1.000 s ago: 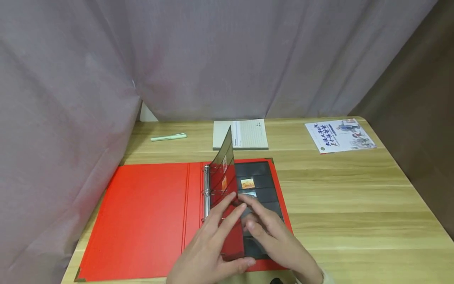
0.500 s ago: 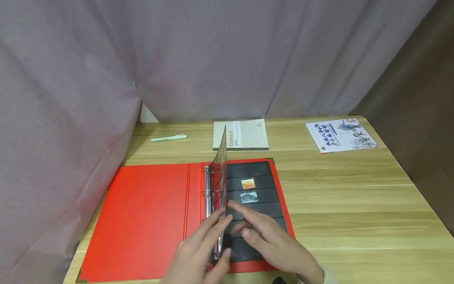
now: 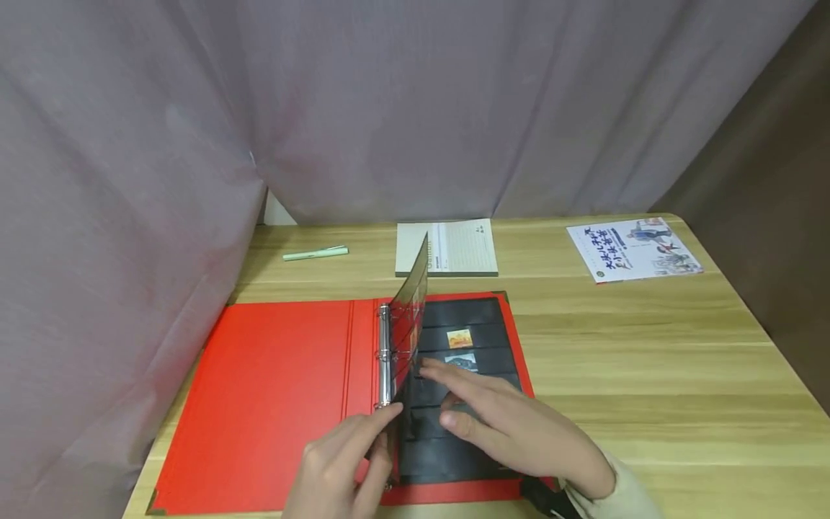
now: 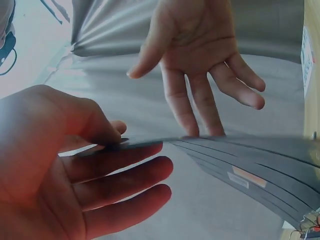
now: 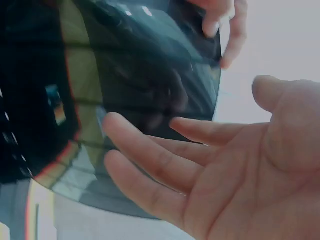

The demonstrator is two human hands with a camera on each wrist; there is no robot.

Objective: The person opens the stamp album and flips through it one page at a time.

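Observation:
A red ring binder (image 3: pixel 279 404) lies spread out, its metal ring bar (image 3: pixel 385 346) beside the stock pages. One dark, see-through stamp page (image 3: pixel 415 285) stands almost upright on the rings. My left hand (image 3: pixel 340 461) pinches that page's free edge near the bottom between thumb and index finger; the left wrist view shows the other fingers extended beneath. Fingers spread, my right hand (image 3: pixel 502 422) is at the page's right side, fingertips at its surface; contact is unclear. On the black page (image 3: pixel 454 458) below sit an orange stamp (image 3: pixel 460 339) and a blue-grey stamp (image 3: pixel 462 361), partly covered.
Behind the binder are a pale green pen (image 3: pixel 315 253) and a lined notepad (image 3: pixel 463 249). A white illustrated booklet (image 3: pixel 635 249) lies at the table's back right. Grey curtains (image 3: pixel 389 108) hang along the back and left of the wooden table (image 3: pixel 648 375).
My left hand has moved down and left along the page edge, pulling the page's lower part leftward. The right hand stays beside the page. The view has shifted slightly.

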